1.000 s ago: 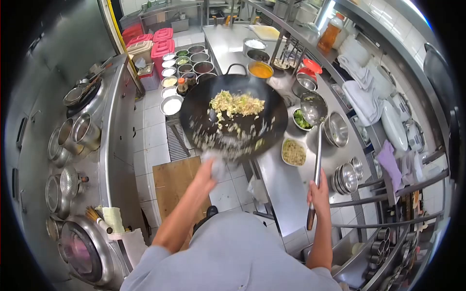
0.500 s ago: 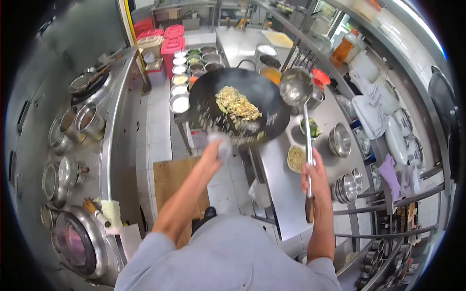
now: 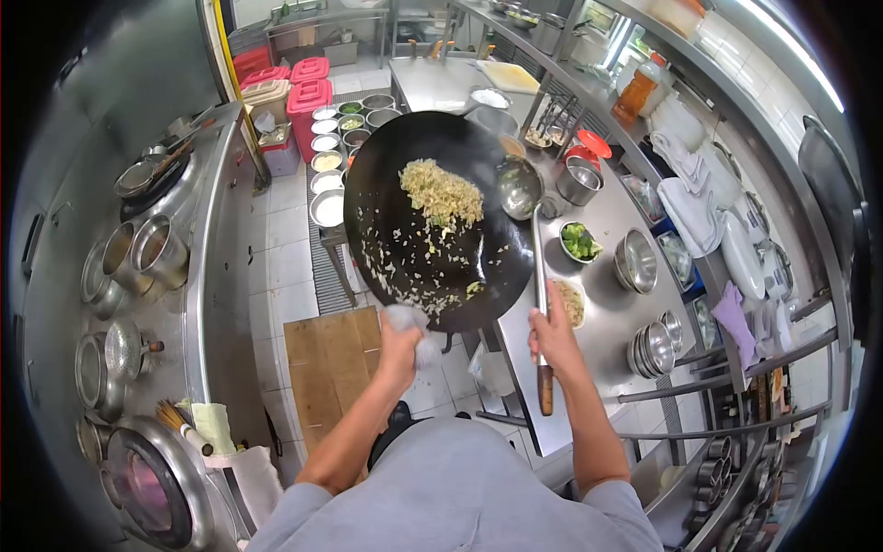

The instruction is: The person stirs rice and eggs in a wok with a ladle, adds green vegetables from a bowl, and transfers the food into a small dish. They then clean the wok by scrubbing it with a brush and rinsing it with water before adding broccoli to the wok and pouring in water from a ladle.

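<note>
My left hand (image 3: 401, 347) is closed round the near edge of a black wok (image 3: 386, 175), with a grey cloth (image 3: 425, 337) between palm and metal. The wok is tilted towards me, and fried rice (image 3: 441, 193) with green bits is heaped in its upper middle. Loose grains trail down the near side. In my right hand (image 3: 552, 333) is a long-handled ladle (image 3: 520, 188), its fingers wrapped round the handle above the wooden end. The ladle's bowl overlaps the wok's right rim in this view. Behind my right hand sits a container of pale food (image 3: 572, 304).
On the steel table (image 3: 533, 396) stand a bowl of green vegetables (image 3: 580, 242) and stacked metal bowls (image 3: 636, 260). Several seasoning tubs (image 3: 326, 208) line up left of the wok. A stove counter (image 3: 198, 304) runs along my left; brown cardboard (image 3: 326, 368) lies on the floor.
The wok has tipped further towards me, showing more of its inside, and shifted slightly left. The rice has settled into a heap. My right hand and the ladle have moved left, closer to the wok.
</note>
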Available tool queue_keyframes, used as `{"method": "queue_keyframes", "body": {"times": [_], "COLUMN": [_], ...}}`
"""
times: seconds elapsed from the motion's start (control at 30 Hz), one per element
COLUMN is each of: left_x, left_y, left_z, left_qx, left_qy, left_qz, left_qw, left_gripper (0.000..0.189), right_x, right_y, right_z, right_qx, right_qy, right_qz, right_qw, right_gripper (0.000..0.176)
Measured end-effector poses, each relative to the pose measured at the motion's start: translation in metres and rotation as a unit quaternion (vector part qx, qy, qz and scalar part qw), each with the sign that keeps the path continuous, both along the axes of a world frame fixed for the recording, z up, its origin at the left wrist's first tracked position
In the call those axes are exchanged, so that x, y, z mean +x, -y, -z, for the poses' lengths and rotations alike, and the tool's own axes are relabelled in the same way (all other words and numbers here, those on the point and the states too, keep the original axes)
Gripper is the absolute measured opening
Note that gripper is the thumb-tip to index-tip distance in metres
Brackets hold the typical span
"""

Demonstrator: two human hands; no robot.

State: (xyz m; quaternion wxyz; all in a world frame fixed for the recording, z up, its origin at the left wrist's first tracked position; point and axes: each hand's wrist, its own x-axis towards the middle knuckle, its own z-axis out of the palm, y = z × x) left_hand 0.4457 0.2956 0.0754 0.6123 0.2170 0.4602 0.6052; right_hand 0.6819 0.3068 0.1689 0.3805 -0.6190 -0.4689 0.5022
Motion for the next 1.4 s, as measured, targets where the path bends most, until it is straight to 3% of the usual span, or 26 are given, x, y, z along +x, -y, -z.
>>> {"method": "queue_keyframes", "body": {"times": [0.03, 0.1, 0.13, 0.17, 0.23, 0.27, 0.3, 0.33, 0.37, 0.4, 0.5, 0.57, 0.6, 0.67, 0.73, 0.9, 0.97, 1.0, 1.07, 1.1, 1.17, 1.2, 1.27, 1.3, 1.37, 1.4], "left_x": [0.002, 0.004, 0.004, 0.001, -0.006, -0.013, -0.024, -0.034, -0.035, -0.022, -0.004, 0.010, 0.011, 0.010, 0.007, -0.002, 0.001, 0.006, 0.013, 0.016, 0.018, 0.011, -0.004, -0.012, -0.022, -0.019], "left_y": [0.000, 0.004, 0.001, -0.007, -0.017, -0.016, -0.012, -0.005, 0.000, 0.008, -0.013, -0.062, -0.051, -0.057, 0.005, -0.010, 0.010, 0.021, 0.032, 0.034, 0.014, 0.001, -0.012, -0.011, -0.007, 0.004], "left_z": [0.007, 0.020, 0.007, -0.003, -0.015, -0.016, -0.001, 0.025, 0.016, 0.008, 0.007, 0.045, 0.060, 0.037, -0.004, 0.007, -0.011, -0.001, 0.032, 0.040, 0.025, 0.010, -0.014, -0.002, 0.020, 0.021], "left_qx": [0.004, 0.011, -0.009, -0.009, -0.062, -0.083, -0.080, -0.096, -0.112, -0.162, -0.192, -0.115, -0.096, -0.037, -0.163, -0.154, -0.061, -0.035, -0.022, -0.018, -0.034, -0.038, -0.056, -0.055, -0.130, -0.161], "left_qy": [0.000, -0.049, -0.047, -0.048, 0.055, 0.060, 0.056, 0.167, 0.278, 0.222, 0.283, 0.293, 0.240, 0.180, 0.239, 0.244, 0.079, 0.040, -0.016, -0.065, -0.084, -0.030, 0.069, 0.067, 0.209, 0.200], "left_qz": [0.002, -0.026, -0.017, -0.019, -0.011, 0.013, 0.012, 0.074, 0.135, 0.045, 0.014, 0.077, 0.120, 0.172, 0.049, 0.061, 0.054, 0.026, 0.017, 0.000, 0.000, 0.019, 0.041, 0.035, 0.096, 0.088], "left_qw": [1.000, 0.998, 0.999, 0.999, 0.996, 0.995, 0.995, 0.978, 0.944, 0.960, 0.940, 0.946, 0.959, 0.968, 0.956, 0.956, 0.994, 0.998, 0.999, 0.998, 0.996, 0.999, 0.995, 0.996, 0.964, 0.963], "left_gripper": [0.051, 0.053, 0.050, 0.050, 0.047, 0.034, 0.034, 0.027, 0.021, 0.012, 0.008, 0.011, 0.010, 0.010, 0.011, 0.015, 0.026, 0.035, 0.043, 0.051, 0.053, 0.051, 0.036, 0.036, 0.019, 0.008], "right_x": [-0.007, -0.023, -0.031, -0.033, -0.034, -0.029, -0.022, -0.019, -0.018, -0.014, 0.004, 0.005, 0.010, 0.025, 0.039, 0.048, 0.047, 0.043, 0.022, 0.006, -0.017, -0.014, -0.010, -0.007, 0.001, 0.011], "right_y": [-0.003, -0.003, 0.001, 0.000, 0.000, -0.004, 0.000, 0.008, 0.014, 0.020, 0.023, 0.010, 0.013, -0.001, 0.024, 0.017, 0.015, 0.015, 0.012, 0.010, 0.011, 0.012, 0.009, 0.015, 0.043, 0.056], "right_z": [-0.002, -0.007, -0.010, -0.012, -0.011, 0.004, 0.016, 0.020, 0.021, 0.015, 0.002, -0.005, -0.003, -0.021, -0.041, -0.043, -0.037, -0.034, -0.030, -0.032, -0.035, -0.027, -0.003, 0.001, 0.012, 0.023], "right_qx": [0.004, -0.068, -0.094, -0.094, -0.194, -0.241, -0.239, -0.257, -0.277, -0.272, -0.259, -0.205, -0.200, -0.161, -0.156, -0.134, -0.112, -0.108, -0.100, -0.096, -0.130, -0.128, -0.214, -0.216, -0.201, -0.185], "right_qy": [0.000, -0.140, -0.212, -0.213, -0.449, -0.572, -0.575, -0.607, -0.637, -0.617, -0.603, -0.528, -0.524, -0.517, -0.457, -0.407, -0.296, -0.299, -0.075, -0.077, -0.292, -0.294, -0.602, -0.602, -0.713, -0.727], "right_qz": [0.002, -0.016, -0.028, -0.030, -0.086, -0.079, -0.083, -0.072, -0.059, -0.066, -0.078, -0.035, -0.050, -0.085, -0.048, 0.006, -0.021, -0.017, -0.016, -0.013, -0.018, -0.018, -0.021, -0.026, -0.064, -0.044], "right_qw": [1.000, 0.988, 0.972, 0.972, 0.868, 0.780, 0.778, 0.748, 0.717, 0.736, 0.751, 0.823, 0.826, 0.836, 0.874, 0.903, 0.948, 0.948, 0.992, 0.992, 0.947, 0.947, 0.769, 0.768, 0.669, 0.660], "right_gripper": [0.064, 0.065, 0.061, 0.061, 0.048, 0.023, 0.023, 0.016, 0.009, 0.009, 0.010, 0.010, 0.008, 0.007, 0.017, 0.040, 0.050, 0.050, 0.060, 0.060, 0.044, 0.044, 0.022, 0.022, 0.006, 0.016]}}
